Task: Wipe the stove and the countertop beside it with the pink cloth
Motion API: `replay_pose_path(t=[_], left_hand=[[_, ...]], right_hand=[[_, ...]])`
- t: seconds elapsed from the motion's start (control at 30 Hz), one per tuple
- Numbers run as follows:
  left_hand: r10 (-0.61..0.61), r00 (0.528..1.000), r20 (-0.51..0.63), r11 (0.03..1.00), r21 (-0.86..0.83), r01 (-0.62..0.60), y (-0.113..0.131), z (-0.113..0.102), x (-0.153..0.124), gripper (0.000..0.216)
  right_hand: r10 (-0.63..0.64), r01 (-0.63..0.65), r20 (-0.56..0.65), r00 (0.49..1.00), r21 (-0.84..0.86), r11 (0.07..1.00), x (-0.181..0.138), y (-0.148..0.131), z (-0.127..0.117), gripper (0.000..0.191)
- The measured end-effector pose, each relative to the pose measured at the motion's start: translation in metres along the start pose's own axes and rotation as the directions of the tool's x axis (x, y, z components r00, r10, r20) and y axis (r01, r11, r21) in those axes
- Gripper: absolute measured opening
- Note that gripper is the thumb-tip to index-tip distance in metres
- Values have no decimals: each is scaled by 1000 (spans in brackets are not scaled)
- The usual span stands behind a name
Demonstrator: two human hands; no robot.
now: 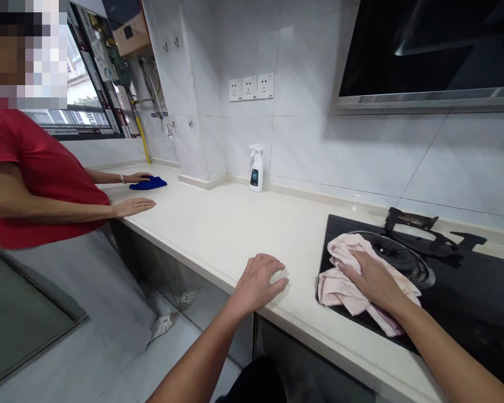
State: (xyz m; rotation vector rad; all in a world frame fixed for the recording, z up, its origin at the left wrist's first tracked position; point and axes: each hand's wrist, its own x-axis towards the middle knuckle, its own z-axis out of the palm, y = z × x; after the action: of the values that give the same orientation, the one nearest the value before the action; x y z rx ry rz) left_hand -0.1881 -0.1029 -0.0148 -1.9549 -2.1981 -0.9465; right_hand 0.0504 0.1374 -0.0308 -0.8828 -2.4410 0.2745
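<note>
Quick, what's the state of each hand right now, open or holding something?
Left hand: open, resting on the white countertop, holding nothing.
Right hand: open, pressing a pale pink cloth on the black gas hob.

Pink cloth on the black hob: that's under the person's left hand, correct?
No, the head view shows the pink cloth under the right hand, on the black hob. The left hand rests on the white countertop.

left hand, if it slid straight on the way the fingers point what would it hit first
The left hand would probably meet the pink cloth at the edge of the black gas hob, though depth is hard to judge.
</note>
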Motion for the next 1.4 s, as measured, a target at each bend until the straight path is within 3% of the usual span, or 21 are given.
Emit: replay_pose_path(t=[0.2,0.33,0.47,0.63,0.77,0.9,1.07,1.2,1.4], left_hand=[[3,1000,-3,1000,7,-3,-3,2,0,24],[10,1000,1,1000,11,-10,-6,3,0,25],[17,1000,19,1000,19,-17,-8,3,2,27],[33,999,-11,999,32,-33,-13,6,4,25],[29,999,-16,999,15,-29,-14,5,6,25],[24,1000,-7,1000,-9,-24,-10,1,6,26],[9,1000,11,999,-37,-8,-9,1,6,26],[19,1000,-5,999,-48,-19,-11,3,6,27],[22,1000,15,999,-29,-22,-9,3,6,27]], right_hand=[[-39,35,-27,999,-111,993,3,8,7,73],[58,-47,66,996,-163,985,15,10,6,76],[145,-126,82,986,-201,972,22,-1,0,71],[105,-88,77,992,-192,977,-5,-14,-12,68],[93,-87,26,995,-175,981,-39,0,-26,63],[227,-248,-113,967,-244,938,-55,28,-42,62],[503,-530,-168,848,-303,792,-43,46,-53,75],[544,-561,-147,826,-316,765,-42,32,-56,80],[464,-454,-61,884,-352,819,-59,-13,-46,80]])
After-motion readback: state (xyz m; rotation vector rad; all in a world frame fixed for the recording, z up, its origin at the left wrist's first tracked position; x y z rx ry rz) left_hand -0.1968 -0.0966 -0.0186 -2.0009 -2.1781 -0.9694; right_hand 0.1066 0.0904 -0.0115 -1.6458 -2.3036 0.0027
